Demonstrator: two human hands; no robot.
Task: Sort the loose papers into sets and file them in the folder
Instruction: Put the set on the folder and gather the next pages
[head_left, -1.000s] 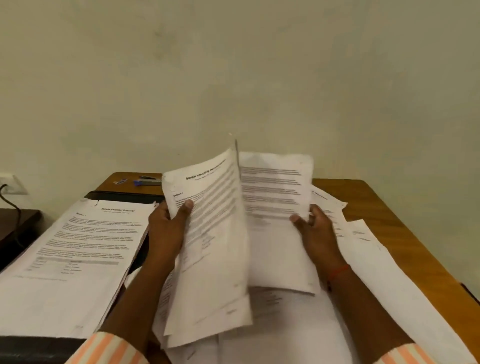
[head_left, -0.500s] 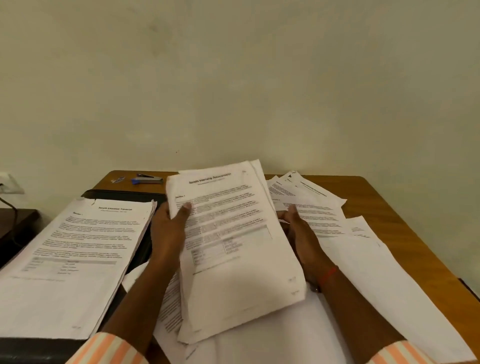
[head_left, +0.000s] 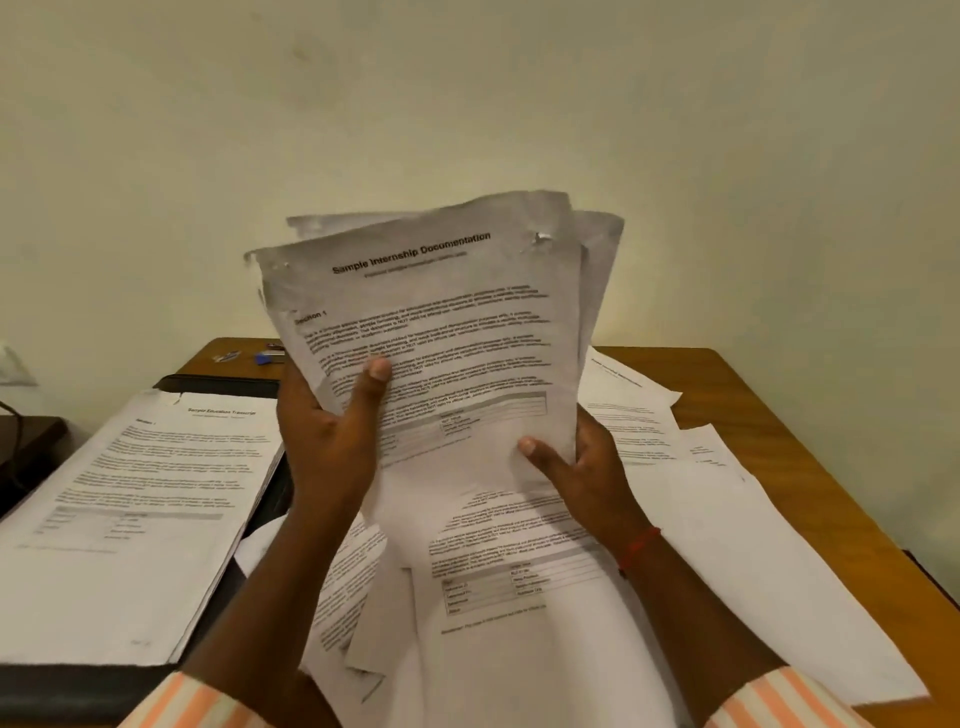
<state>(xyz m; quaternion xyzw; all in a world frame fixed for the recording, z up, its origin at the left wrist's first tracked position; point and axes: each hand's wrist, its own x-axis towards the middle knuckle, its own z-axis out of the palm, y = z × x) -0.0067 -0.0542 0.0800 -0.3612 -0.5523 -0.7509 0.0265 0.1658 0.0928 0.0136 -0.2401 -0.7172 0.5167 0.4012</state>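
I hold a bundle of printed sheets (head_left: 441, 312) upright above the table; its top page is headed "Sample Internship Documentation". My left hand (head_left: 332, 436) grips the bundle's left edge with the thumb on the front. My right hand (head_left: 582, 467) grips its lower right corner, thumb on the page. Below them loose papers (head_left: 509, 561) lie spread over the table. A thick stack (head_left: 140, 509) headed "Sample Education Transcript" rests on the open black folder (head_left: 218, 387) at the left.
More loose sheets (head_left: 639, 410) fan out to the right on the wooden table (head_left: 769, 410). A small blue stapler (head_left: 270, 357) and clips lie at the far edge near the wall. A dark side surface (head_left: 26, 441) stands at far left.
The bundle was lying low and tilted over the table with my right hand beside it. Now both hands have lifted it upright toward the camera, and my right hand grips its lower corner.
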